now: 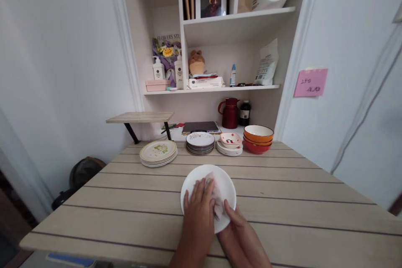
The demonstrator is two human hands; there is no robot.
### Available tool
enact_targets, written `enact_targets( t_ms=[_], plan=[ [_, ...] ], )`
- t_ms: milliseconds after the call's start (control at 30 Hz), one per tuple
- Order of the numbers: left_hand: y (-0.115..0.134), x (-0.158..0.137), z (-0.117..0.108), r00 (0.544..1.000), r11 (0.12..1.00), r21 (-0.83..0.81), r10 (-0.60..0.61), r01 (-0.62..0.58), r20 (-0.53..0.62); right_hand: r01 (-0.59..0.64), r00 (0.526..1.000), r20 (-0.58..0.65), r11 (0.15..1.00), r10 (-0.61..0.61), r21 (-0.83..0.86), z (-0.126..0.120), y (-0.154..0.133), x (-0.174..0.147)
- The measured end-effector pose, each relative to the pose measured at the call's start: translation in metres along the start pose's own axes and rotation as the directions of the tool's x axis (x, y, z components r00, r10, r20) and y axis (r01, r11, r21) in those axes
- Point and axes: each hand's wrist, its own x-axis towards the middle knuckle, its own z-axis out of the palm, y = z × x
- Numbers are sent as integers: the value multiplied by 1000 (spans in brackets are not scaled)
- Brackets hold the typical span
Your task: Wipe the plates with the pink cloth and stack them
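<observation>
A round white plate [187,184] is in front of me over the near middle of the table. My left hand [199,205] lies palm down on a pale pink cloth [216,197], pressing it against the plate's face. Its fingers point away from me, and part of the cloth is hidden under them. My right hand [238,230] grips the plate's near right rim, thumb on top and the other fingers underneath, out of sight. I cannot tell whether the plate touches the table.
Beyond the plate stand stacked cream plates [158,151], dark-rimmed plates [200,140], small white plates [230,150] under a pink bowl [231,140], and orange and red bowls [258,136]. Behind are a red jug [230,113], a laptop [201,127] and a small raised shelf [140,117].
</observation>
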Motion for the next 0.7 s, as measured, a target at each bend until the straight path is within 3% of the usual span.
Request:
enact_targets(
  t_ms=[267, 700],
  plan=[
    [-7, -6, 0, 995, 995, -42, 89, -91, -44, -16, 1000, -2, 1000, 16, 11, -4, 1, 3],
    [-5, -8, -11, 977, 974, -76, 214, -213, 6, -16, 1000, -10, 999, 17, 42, -11, 1, 5]
  ],
)
